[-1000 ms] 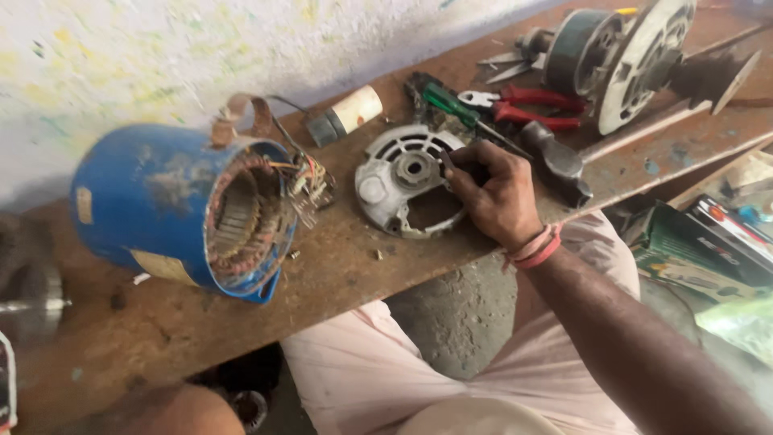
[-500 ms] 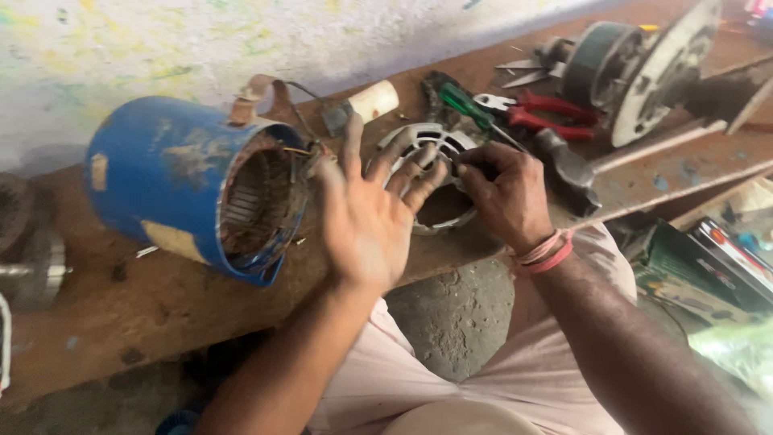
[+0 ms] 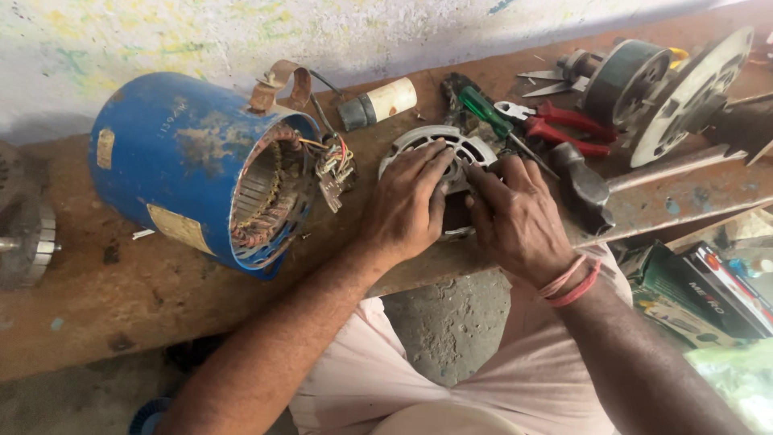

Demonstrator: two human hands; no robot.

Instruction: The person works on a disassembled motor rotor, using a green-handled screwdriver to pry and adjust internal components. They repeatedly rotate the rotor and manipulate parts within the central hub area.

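The worktop, a worn brown plank set along a pale wall, carries the largest item at the left: a blue motor housing lying on its side, its open end turned toward the hands so that the copper windings and a bundle of coloured leads are exposed. A second motor assembly with a slotted disc is placed at the far right, well apart from the hands. Between the two lies the grey end cover, a round, flat casting with curved vent slots, resting face-up near the front edge of the worktop; being round, it presents no long axis. It lies directly under both hands, slightly beyond the knuckles. The left hand is laid on its left half with fingers spread and pressed flat on the casting; the right hand covers its right half, fingers curled down onto it, and whether anything is pinched beneath them cannot be told. Both grips are equally near. A hammer lies just beside the right hand; red-handled pliers and a green-handled screwdriver lie just beyond the cover, and a cylindrical capacitor is located further left.
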